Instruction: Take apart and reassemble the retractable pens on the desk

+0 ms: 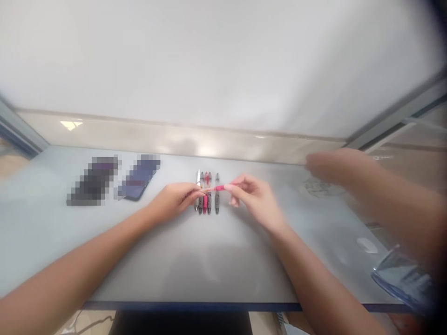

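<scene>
Between my two hands a red pen is held level above the table. My left hand is closed, its thumb and fingertips pinching the pen's left end. My right hand has the red part of the pen between thumb and fingers. Just below lies a row of several pens, side by side and upright in view. Among them are a white pen, a red pen with a clear barrel and a grey pen set a little apart on the right. My hands partly cover the row.
Two blurred phone-like objects, one dark and one blue, lie at left. Another person's arm reaches in from the right, over a blurred clear bundle. A clear container and a white object are at right. A wall stands behind.
</scene>
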`<state>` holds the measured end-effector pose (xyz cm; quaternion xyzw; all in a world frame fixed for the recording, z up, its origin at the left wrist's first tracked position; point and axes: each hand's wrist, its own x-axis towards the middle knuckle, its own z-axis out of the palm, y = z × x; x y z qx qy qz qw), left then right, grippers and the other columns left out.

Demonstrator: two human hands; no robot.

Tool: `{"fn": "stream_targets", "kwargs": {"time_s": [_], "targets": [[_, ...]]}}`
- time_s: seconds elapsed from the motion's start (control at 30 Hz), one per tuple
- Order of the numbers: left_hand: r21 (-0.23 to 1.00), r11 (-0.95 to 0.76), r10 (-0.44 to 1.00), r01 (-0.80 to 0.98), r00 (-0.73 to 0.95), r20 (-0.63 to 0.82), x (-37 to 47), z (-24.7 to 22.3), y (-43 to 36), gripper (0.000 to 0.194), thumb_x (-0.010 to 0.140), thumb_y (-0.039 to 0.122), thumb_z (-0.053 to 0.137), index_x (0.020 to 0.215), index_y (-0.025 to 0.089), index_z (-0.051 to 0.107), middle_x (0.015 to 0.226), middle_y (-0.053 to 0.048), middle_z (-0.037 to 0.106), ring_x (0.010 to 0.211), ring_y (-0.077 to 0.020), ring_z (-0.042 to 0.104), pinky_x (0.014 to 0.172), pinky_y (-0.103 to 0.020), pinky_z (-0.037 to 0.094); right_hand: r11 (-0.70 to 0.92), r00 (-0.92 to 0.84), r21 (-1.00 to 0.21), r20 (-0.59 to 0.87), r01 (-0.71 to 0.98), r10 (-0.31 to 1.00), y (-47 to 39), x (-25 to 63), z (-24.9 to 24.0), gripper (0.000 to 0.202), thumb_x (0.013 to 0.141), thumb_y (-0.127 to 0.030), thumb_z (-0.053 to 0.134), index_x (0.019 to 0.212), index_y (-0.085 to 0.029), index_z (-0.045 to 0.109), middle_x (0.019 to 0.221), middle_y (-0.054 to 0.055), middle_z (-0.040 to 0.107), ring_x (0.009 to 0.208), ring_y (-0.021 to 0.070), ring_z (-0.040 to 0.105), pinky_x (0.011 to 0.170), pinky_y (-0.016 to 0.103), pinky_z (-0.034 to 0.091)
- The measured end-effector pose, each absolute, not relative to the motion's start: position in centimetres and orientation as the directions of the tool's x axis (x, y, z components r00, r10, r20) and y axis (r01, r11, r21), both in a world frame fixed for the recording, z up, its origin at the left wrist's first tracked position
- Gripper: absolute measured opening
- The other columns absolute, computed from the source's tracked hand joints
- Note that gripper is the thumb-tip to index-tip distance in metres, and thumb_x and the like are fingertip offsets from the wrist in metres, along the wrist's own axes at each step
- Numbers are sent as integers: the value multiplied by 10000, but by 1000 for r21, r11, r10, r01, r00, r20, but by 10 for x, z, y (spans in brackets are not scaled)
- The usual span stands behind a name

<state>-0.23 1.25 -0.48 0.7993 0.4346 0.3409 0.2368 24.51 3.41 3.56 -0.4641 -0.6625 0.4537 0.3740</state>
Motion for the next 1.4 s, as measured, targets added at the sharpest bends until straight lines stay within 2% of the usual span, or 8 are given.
{"fn": "stream_targets", "kwargs": {"time_s": [0.17, 0.37, 0.53, 0.7, 0.87, 1.0, 1.17, 1.4], "targets": [[526, -614, 788, 589, 417, 453, -4, -3, 15, 307, 1067, 390, 523, 976, 179, 727, 831, -34, 728, 688, -146, 607, 684, -252, 455, 127, -311, -874, -29, 468, 950, 34, 246, 33, 625, 993, -635, 513, 546, -210, 412, 453, -32, 406, 470, 104, 372, 522, 272, 323], [567, -564, 825, 600, 379, 419, -4, -3, 14, 262, 1058, 348, 548, 995, 177, 736, 832, -21, 744, 680, -137, 623, 683, -234, 457, 208, -439, -958, 103, 198, 893, 39, 248, 30, 364, 854, -451, 771, 1113, -224, 651, 848, 6, 672, 706, 155, 592, 676, 287, 483], [605, -543, 839, 583, 402, 366, -4, -1, 16, 306, 1057, 379, 536, 954, 175, 739, 839, -28, 752, 686, -143, 618, 683, -241, 453, 224, -433, -872, 15, 436, 901, 39, 249, 28, 502, 1016, -544, 522, 664, -192, 581, 613, 3, 568, 590, 135, 484, 616, 286, 388], [670, -461, 880, 582, 398, 259, -7, -1, 19, 327, 1046, 419, 536, 942, 192, 746, 787, -7, 737, 646, -138, 591, 641, -238, 431, 303, -466, -845, 73, 441, 882, 39, 254, 33, 293, 947, -503, 673, 925, -212, 698, 802, 7, 685, 691, 152, 548, 643, 266, 404], [677, -461, 874, 574, 426, 234, -7, -2, 19, 322, 1040, 420, 541, 939, 196, 749, 792, -8, 736, 651, -140, 590, 648, -241, 429, 246, -469, -797, -53, 552, 881, 38, 256, 33, 561, 1059, -575, 425, 685, -197, 601, 610, -3, 602, 568, 139, 501, 627, 279, 388], [668, -442, 885, 599, 413, 215, -7, -1, 19, 335, 1042, 424, 536, 932, 195, 756, 728, 5, 700, 624, -134, 568, 631, -240, 411, 334, -482, -785, 52, 521, 875, 36, 255, 34, 302, 958, -525, 650, 995, -226, 673, 808, 2, 693, 680, 161, 564, 644, 270, 409], [672, -480, 859, 564, 458, 230, -8, 2, 19, 347, 1040, 424, 545, 931, 186, 772, 762, -2, 713, 645, -128, 565, 644, -236, 410, 280, -482, -766, -44, 579, 875, 36, 251, 33, 554, 1081, -499, 380, 629, -207, 513, 583, -8, 565, 559, 141, 506, 642, 285, 399], [743, -424, 883, 518, 420, 210, -8, 4, 20, 363, 999, 463, 596, 964, 173, 813, 745, -12, 729, 638, -132, 544, 622, -236, 413, 338, -538, -779, 1, 528, 843, 34, 247, 26, 374, 1034, -489, 526, 830, -202, 651, 698, -11, 652, 637, 147, 554, 652, 272, 400]]}}
